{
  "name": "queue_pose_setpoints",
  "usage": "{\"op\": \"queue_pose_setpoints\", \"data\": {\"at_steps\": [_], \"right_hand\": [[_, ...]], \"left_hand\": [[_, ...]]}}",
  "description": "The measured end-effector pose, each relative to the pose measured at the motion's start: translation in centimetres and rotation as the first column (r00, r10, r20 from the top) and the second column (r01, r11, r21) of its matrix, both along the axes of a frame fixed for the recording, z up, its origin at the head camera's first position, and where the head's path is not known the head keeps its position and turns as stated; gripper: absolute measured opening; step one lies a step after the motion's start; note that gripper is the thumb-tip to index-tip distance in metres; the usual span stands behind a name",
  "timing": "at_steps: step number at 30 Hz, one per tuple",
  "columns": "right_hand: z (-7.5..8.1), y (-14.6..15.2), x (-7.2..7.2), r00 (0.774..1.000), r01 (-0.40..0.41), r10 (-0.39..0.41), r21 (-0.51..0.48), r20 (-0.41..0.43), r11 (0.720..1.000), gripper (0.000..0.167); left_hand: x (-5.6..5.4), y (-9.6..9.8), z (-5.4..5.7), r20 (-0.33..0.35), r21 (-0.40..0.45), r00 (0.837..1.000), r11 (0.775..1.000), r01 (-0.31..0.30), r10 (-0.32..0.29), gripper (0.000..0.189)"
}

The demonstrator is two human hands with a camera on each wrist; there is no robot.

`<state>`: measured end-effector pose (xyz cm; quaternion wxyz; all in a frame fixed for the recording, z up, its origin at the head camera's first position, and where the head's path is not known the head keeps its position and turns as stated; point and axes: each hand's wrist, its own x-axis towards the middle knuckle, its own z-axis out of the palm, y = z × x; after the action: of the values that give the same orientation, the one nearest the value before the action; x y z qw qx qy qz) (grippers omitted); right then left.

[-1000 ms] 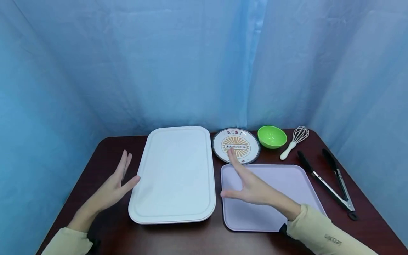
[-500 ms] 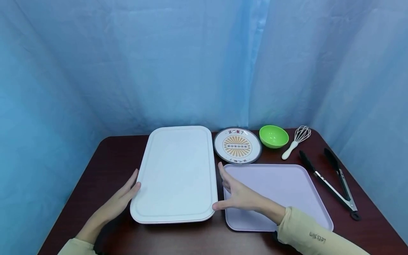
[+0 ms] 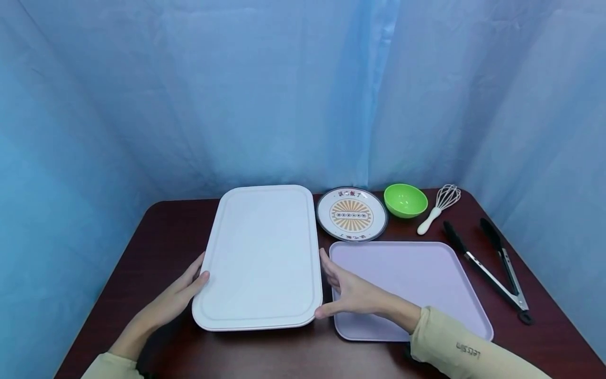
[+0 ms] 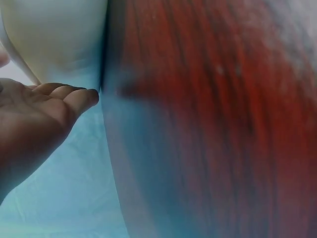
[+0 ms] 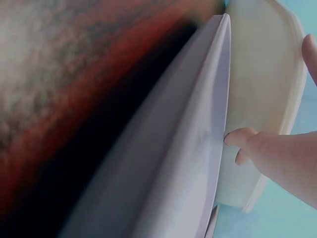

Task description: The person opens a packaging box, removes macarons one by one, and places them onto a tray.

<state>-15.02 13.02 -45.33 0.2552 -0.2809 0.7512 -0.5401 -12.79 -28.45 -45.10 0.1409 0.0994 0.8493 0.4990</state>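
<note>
A white storage box with a flat, rounded lid (image 3: 265, 258) stands left of the table's middle. My left hand (image 3: 172, 300) holds its left edge, thumb on the lid's rim and fingers down the side. In the left wrist view, those fingertips (image 4: 86, 99) lie against the box's wall (image 4: 64, 44). On the opposite edge my right hand (image 3: 352, 295) has its thumb at the near right corner. The right wrist view shows the fingers (image 5: 242, 136) below the lid's rim, close to the wall (image 5: 262, 74). What lies inside the box is hidden.
A lilac tray (image 3: 402, 289) lies right of the box, under my right forearm. Behind it are a patterned plate (image 3: 352, 215), a green bowl (image 3: 405, 201) and a whisk (image 3: 437, 209). Black-tipped tongs (image 3: 492, 279) lie spread at the right. Blue curtains (image 3: 303, 95) surround the table.
Both hands have come inward from beside the box to its side edges; the right has also come nearer to me. The box stays in place.
</note>
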Motion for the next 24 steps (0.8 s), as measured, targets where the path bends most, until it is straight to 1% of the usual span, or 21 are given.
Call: {"op": "queue_pose_setpoints", "data": {"at_steps": [5, 9, 12, 16, 19, 24], "right_hand": [[-0.08, 0.03, 0.08, 1.0, -0.019, 0.019, -0.008, 0.012, 1.0, 0.133], [0.0, 0.04, 0.06, 0.999, -0.027, 0.028, -0.018, 0.016, 0.999, 0.134], [0.07, 0.08, 0.0, 0.999, -0.029, 0.029, -0.018, 0.015, 0.999, 0.134], [0.06, 0.12, 0.0, 0.999, -0.031, 0.031, -0.024, 0.021, 0.999, 0.134], [-0.01, 0.13, 0.04, 0.999, -0.031, 0.032, -0.032, 0.028, 0.999, 0.134], [-0.19, 0.11, 0.06, 0.999, -0.021, 0.022, -0.029, 0.043, 0.999, 0.135]], "left_hand": [[0.07, -0.1, 0.17, 0.002, -0.029, 1.0, 1.0, 0.005, -0.005, 0.071], [0.07, -0.19, 0.15, -0.021, 0.003, 0.999, 1.0, 0.026, -0.026, 0.071], [-0.04, -0.18, 0.09, -0.038, 0.046, 0.998, 0.998, 0.047, -0.045, 0.072], [-0.09, -0.17, 0.06, -0.042, 0.073, 0.997, 0.995, 0.065, -0.062, 0.072], [-0.09, -0.16, 0.12, -0.038, 0.084, 0.997, 0.994, 0.072, -0.069, 0.072], [0.14, -0.14, 0.35, -0.029, 0.07, 0.997, 0.995, 0.075, -0.073, 0.075]]}}
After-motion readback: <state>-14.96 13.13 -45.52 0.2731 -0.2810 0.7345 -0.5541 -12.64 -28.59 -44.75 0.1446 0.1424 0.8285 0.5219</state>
